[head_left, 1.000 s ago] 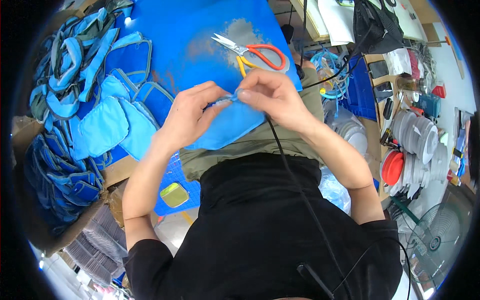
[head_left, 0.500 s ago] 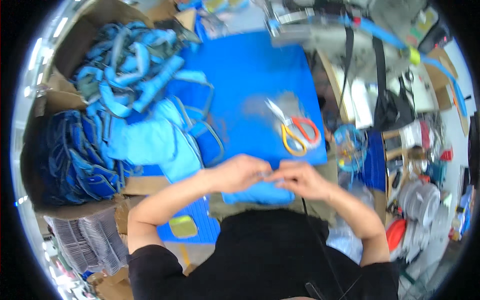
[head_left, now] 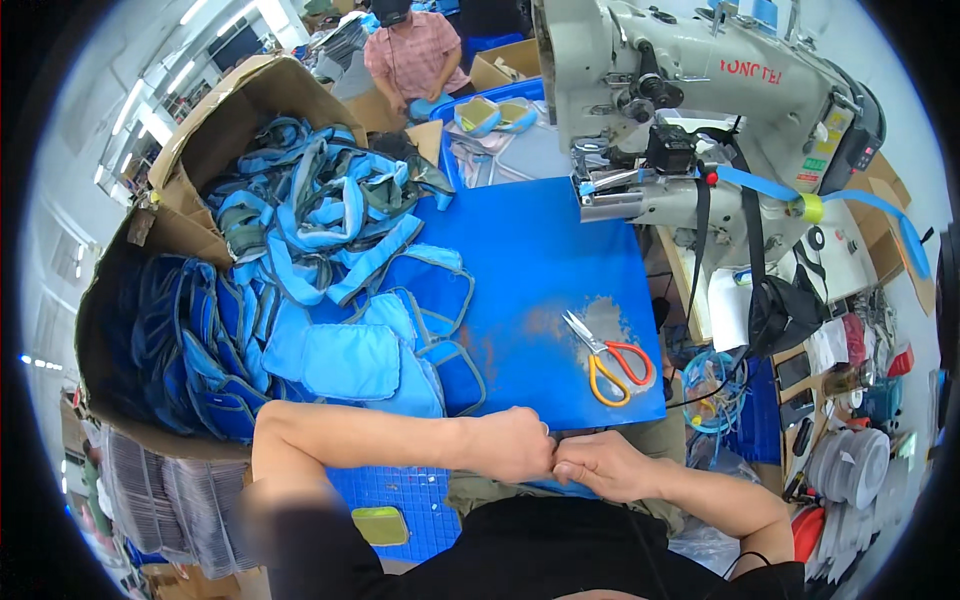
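My left hand and my right hand meet close to my body, at the near edge of the blue work surface. Fingers of both are curled in and pressed together; whatever lies between them is hidden. A bit of blue cloth shows just under the hands, over my lap. Scissors with one orange and one red handle lie on the surface beyond my right hand. Left of them, light-blue fabric pieces with dark-edged blue ones are heaped.
Cardboard boxes at the left hold blue pouches and looped blue strips. A sewing machine stands far right, with blue tape running across it. Across the way, a person in a pink shirt handles blue cloth.
The view has tilted up, bringing the sewing machine and the other person into sight. Both hands have closed further and drawn together; less of the blue cloth below them shows.
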`<state>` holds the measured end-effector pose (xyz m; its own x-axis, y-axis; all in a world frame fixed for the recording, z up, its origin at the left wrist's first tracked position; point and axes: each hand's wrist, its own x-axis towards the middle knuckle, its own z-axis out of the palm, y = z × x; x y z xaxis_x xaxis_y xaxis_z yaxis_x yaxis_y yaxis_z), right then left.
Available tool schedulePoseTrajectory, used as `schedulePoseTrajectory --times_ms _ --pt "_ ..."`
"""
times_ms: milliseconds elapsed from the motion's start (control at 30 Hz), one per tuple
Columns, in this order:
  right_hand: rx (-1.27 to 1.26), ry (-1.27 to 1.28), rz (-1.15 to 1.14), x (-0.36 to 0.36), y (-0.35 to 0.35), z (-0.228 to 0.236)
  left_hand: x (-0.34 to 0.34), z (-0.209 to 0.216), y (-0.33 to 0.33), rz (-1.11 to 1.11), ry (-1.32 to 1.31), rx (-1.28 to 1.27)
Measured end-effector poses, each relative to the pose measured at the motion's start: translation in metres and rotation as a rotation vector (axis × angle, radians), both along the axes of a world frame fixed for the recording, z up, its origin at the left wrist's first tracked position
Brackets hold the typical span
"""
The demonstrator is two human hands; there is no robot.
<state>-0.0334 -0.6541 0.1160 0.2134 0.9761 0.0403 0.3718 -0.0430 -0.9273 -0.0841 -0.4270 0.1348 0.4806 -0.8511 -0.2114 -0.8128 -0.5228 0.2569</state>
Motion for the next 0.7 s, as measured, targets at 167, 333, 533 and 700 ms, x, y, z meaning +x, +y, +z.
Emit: schedulePoseTrajectory --times_ms 167,333,533,700 --pt "0.040 -0.241 -0.193 0.010 -0.053 0.016 -0.021 0.023 0.032 0.056 -0.049 -0.167" --pt "-0.103 0.259 -0.506 0.002 -0.103 -0.003 -0.062 -0.003 0.063 0.393 -0.086 -0.134" --pt "0.163 0.520 -0.499 0.012 -0.052 -0.004 0.007 -0.011 -0.001 0.603 -0.018 -0.310" --pt "0.166 0.546 -0.344 0.015 -0.016 0.011 0.040 -0.029 -0.028 0.255 0.159 -0.397"
